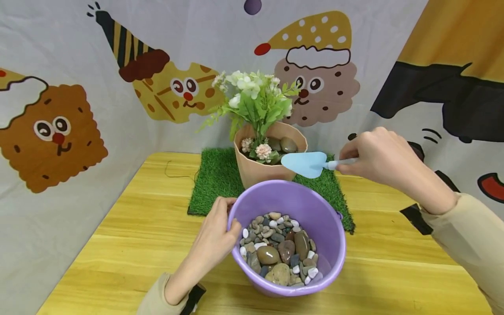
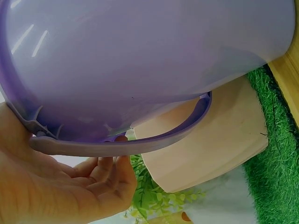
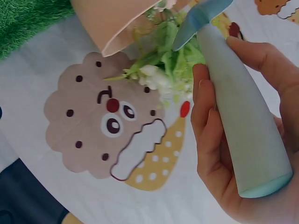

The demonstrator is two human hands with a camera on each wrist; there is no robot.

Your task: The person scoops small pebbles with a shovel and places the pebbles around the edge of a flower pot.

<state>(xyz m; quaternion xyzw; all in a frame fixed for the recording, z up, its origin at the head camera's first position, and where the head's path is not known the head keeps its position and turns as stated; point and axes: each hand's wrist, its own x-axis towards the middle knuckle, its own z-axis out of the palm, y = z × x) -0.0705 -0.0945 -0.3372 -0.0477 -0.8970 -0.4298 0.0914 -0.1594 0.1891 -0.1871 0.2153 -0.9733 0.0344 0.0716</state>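
Note:
A purple bucket (image 1: 327,218) stands tilted toward the head camera, with wet pebbles and larger stones (image 1: 281,251) inside. My left hand (image 1: 218,232) grips its left rim, thumb on the inner side; the left wrist view shows the bucket's handle (image 2: 140,145) hanging across the fingers. In my right hand (image 1: 379,155) is the handle of a light blue garden trowel (image 1: 305,164). Its blade shows no stones on it and overlaps the front rim of a peach flowerpot (image 1: 256,173) in the head view. The pot holds white flowers with green leaves (image 1: 256,96), pink blossoms and smooth stones (image 1: 288,144).
Under the pot lies a green artificial grass mat (image 1: 214,175) on a wooden table (image 1: 149,245). A thin dark wire (image 1: 177,176) trails off the mat's left side. Behind hangs a white cloth (image 1: 189,26) printed with cartoon biscuits.

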